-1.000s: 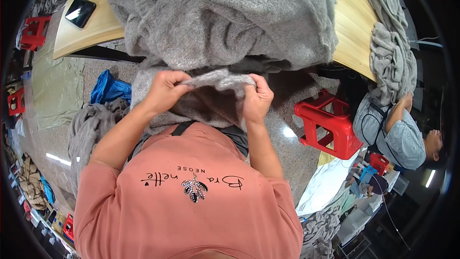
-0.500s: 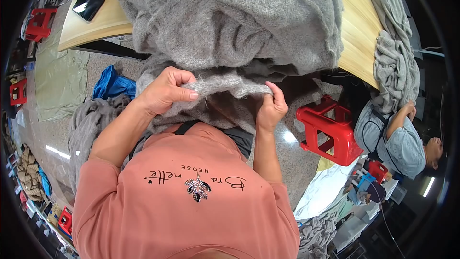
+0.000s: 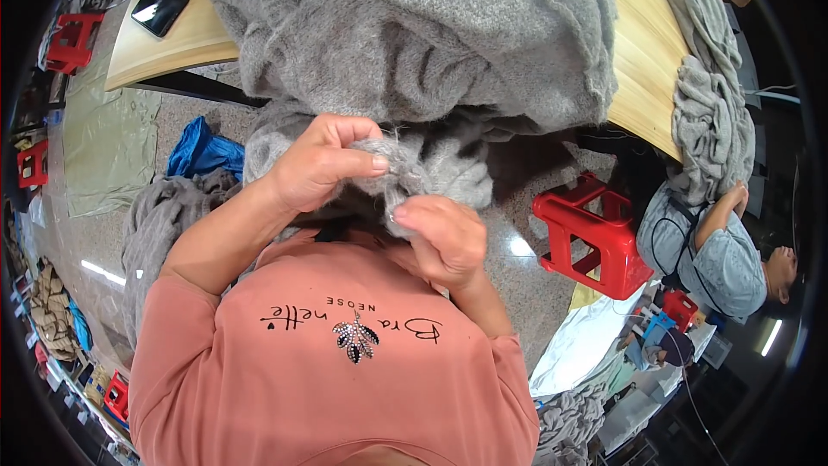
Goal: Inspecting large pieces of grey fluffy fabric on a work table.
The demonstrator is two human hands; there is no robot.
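Note:
Soft grey knitted fabric (image 3: 448, 168) hangs from the table edge over my lap. My left hand (image 3: 323, 160) pinches a fuzzy edge of it between thumb and fingers. Close beside it, slightly nearer to me, my right hand (image 3: 444, 237) is closed with its thumb and fingertips on another bit of the same edge. A bunched fold of the knit lies between both hands, with loose fibres sticking up. Beyond them a large heap of grey knit (image 3: 414, 26) covers the middle of the table.
The wooden table (image 3: 642, 43) carries a black phone (image 3: 159, 9) at its left. A red stool (image 3: 591, 237) stands to my right, near a seated person (image 3: 707, 246) with more grey knit (image 3: 711, 121). Blue plastic (image 3: 205, 151) and grey knit (image 3: 168, 216) lie at my left.
My right hand has moved left and toward me, close to my left hand. The knit edge, earlier stretched between them, is now bunched up. My left hand has shifted slightly right.

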